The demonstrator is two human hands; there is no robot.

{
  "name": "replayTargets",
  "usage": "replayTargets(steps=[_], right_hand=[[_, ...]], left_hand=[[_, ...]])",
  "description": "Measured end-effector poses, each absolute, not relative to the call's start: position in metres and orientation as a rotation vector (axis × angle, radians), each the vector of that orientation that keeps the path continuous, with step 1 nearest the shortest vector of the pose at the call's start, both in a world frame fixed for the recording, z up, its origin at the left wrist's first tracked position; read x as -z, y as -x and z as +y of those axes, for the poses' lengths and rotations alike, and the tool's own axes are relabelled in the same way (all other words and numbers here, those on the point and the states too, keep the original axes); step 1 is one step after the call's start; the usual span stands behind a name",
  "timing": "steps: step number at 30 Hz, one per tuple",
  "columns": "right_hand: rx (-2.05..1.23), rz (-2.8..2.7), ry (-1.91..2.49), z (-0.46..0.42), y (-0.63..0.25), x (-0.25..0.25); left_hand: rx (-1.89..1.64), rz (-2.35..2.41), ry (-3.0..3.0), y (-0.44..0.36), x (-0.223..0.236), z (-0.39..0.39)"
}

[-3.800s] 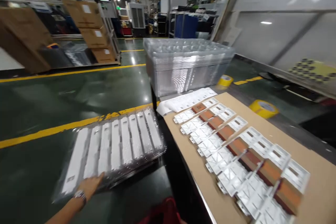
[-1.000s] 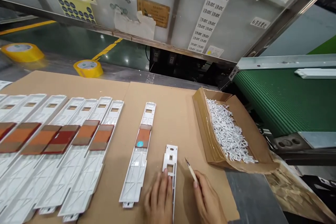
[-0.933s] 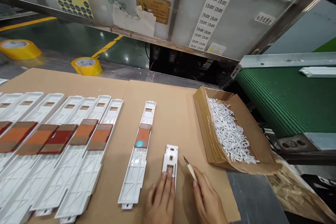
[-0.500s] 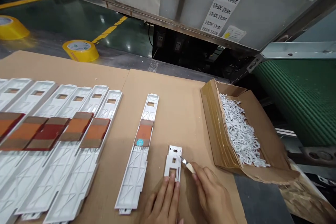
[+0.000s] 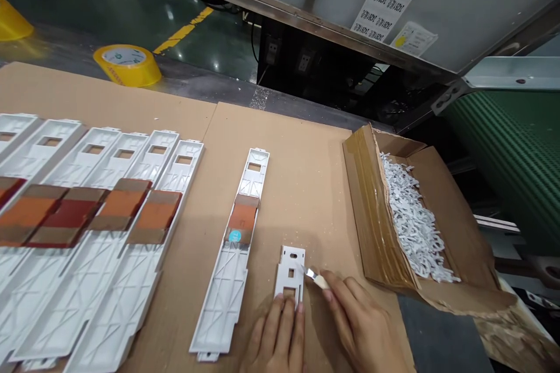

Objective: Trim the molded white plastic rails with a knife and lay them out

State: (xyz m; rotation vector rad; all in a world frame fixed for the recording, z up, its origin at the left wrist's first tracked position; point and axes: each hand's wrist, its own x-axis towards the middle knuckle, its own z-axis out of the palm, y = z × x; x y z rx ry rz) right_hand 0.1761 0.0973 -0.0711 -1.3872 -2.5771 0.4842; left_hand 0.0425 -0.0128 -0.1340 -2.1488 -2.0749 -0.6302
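"White flat plastic part with cut-out openings [image 5: 283, 274]: location?"

"On the brown cardboard sheet [image 5: 306, 180] laid over the dark bench [image 5: 192, 84], in front of the person. Far end exposed; near end hidden under the left hand [image 5: 280, 341]."

"Reason for that hold?"

"Steadying, by my reading: a light part on smooth board could skid under a blade. The far edge and openings stay uncovered for the tool."

"Tool?"

"One small knife with a pale handle and metal blade [image 5: 321, 282], in the right hand [image 5: 365, 323]. Blade tip at the part's right edge; cutting or merely touching, cannot tell."

"Neighbouring items?"

"Left: one long white ribbed strip with a brown-and-orange block [image 5: 223, 297], apart from the row of similar strips [image 5: 105, 297], perhaps to keep it distinct. Right: one open cardboard box [image 5: 371, 221] of small white plastic pieces [image 5: 411, 215], probably set there for easy reach."

"Poses?"

"Left: palm down, fingers extended, close together, grasping nothing visible, tips on the part. Right: low, coming in from the near right, fingers closed round the handle in a pencil-like pinch, blade angled leftward and away from the person."
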Motion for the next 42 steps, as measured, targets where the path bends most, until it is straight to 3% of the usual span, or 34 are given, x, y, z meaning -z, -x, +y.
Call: replayTargets(steps=[12, 36, 42], right_hand=[[-0.156, -2.815, 1.273, 0.105, -0.167, 0.064], [0.088, -2.886, 1.283, 0.109, -0.165, 0.069], [-0.006, -3.094, 1.175, 0.131, -0.160, 0.056]], left_hand=[[0.802, -1.999, 2.104, -0.046, 0.143, -0.010], [0.723, -2.018, 2.054, -0.044, 0.128, 0.000], [0.707, -1.990, 2.052, -0.044, 0.128, 0.001]])
